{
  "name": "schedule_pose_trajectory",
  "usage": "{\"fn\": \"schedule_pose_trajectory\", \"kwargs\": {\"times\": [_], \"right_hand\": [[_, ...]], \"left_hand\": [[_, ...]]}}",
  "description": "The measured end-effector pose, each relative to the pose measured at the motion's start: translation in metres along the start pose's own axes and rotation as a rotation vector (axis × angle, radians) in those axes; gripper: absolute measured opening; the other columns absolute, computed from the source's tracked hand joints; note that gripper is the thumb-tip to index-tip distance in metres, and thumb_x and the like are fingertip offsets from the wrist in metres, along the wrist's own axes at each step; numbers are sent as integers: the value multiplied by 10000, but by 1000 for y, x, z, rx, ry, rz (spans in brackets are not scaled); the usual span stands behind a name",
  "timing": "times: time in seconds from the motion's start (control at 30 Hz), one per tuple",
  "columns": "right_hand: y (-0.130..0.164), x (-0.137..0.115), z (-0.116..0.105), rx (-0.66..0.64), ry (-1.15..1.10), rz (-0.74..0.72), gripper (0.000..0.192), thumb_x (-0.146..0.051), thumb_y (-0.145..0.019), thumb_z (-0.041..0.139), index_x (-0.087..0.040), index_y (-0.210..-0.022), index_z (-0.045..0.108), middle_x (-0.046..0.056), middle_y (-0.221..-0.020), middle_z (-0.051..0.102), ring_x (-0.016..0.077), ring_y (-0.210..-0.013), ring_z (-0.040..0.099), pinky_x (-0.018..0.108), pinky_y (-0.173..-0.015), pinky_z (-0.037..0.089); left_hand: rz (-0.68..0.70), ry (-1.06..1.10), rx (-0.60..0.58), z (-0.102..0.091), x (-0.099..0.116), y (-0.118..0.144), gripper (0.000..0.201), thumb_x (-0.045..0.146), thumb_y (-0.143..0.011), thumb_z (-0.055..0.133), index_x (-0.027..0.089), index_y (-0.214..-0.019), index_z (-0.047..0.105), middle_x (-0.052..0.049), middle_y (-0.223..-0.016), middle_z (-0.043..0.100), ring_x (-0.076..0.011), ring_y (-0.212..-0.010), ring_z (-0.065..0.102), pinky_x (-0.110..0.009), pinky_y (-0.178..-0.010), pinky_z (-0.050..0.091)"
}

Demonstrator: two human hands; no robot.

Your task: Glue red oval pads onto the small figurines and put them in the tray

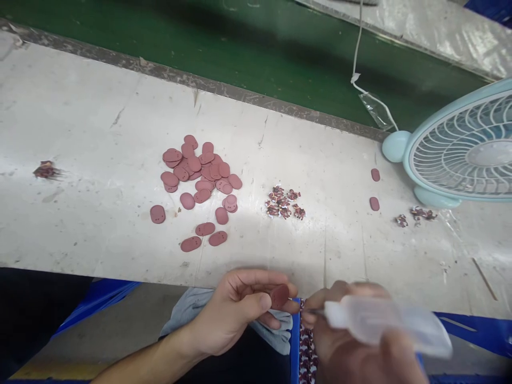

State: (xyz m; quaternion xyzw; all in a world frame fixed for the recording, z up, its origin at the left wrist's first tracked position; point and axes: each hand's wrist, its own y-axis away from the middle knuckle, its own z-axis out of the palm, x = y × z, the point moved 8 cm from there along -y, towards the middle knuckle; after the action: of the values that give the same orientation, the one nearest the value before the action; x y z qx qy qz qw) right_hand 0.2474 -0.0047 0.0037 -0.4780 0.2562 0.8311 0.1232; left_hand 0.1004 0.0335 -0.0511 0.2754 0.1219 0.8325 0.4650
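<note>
My left hand [244, 306] pinches a reddish-brown oval disc [279, 296] between thumb and fingers, just off the table's front edge. To its right, my right hand [352, 346] is closed round a translucent squeeze bottle [392, 322] with a thin tip that points left toward the disc. Some blur covers the right hand and bottle. Whether the right fingertips also hold a small piece, I cannot tell. On the table lies a loose pile of similar oval discs [194, 163], some with small holes. A cluster of small dark brown figures [280, 202] sits right of the pile.
A light blue fan [464, 149] stands at the right, its white cable [357, 42] running up. Two discs [374, 204] and a few small brown figures [418, 214] lie near it. Another brown clump [46, 169] is far left. Below, a blue-rimmed tray [295, 346] holds many figures.
</note>
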Motion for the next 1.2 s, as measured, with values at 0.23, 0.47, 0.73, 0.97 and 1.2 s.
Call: {"fn": "schedule_pose_trajectory", "kwargs": {"times": [0.23, 0.47, 0.73, 0.97, 1.2], "right_hand": [[-57, 26, 5, -149, -1042, 190, 395, -462, -1074, 377, -118, -1169, 548, -38, -742, 666, 5, -623, 696, -26, -439, 437], [-44, -7, 17, -164, 345, -383, 401, -494, -1087, 308, -241, -1086, 619, -102, -561, 423, 58, -342, 388, 108, -290, 357], [-84, 20, 83, -489, 1600, -629, 715, -485, -935, 643, -162, -1535, 427, 168, -1654, 312, 439, -1552, 124, 689, -1226, 168], [-58, 50, 82, -601, 1851, -584, 782, -587, -983, 505, -172, -1607, 279, 175, -1710, 130, 466, -1555, 59, 698, -1193, 254], [-40, 0, 48, -244, 1605, -521, 546, -440, -998, 544, -202, -1476, 432, 191, -1487, 478, 408, -1401, 417, 632, -1080, 447]], "left_hand": [[24, -38, 66, -12, 10, 8, 229, 281, -878, 760, 211, -1095, 782, -108, -1108, 785, -226, -963, 769, -185, -701, 601], [45, -49, 179, -30, 24, 15, 243, 278, -862, 771, 197, -1091, 785, -128, -1116, 785, -226, -942, 766, -191, -683, 591], [55, -44, 182, -30, 29, 21, 254, 288, -845, 784, 164, -1066, 792, -139, -1120, 780, -220, -906, 761, -194, -668, 595], [78, 9, 197, -37, 33, 27, 254, 276, -844, 777, 153, -1066, 791, -151, -1104, 782, -214, -875, 757, -201, -670, 601], [97, 23, 181, -41, 36, 32, 266, 282, -837, 779, 164, -1075, 789, -144, -1090, 785, -193, -810, 741, -208, -658, 601]]}}
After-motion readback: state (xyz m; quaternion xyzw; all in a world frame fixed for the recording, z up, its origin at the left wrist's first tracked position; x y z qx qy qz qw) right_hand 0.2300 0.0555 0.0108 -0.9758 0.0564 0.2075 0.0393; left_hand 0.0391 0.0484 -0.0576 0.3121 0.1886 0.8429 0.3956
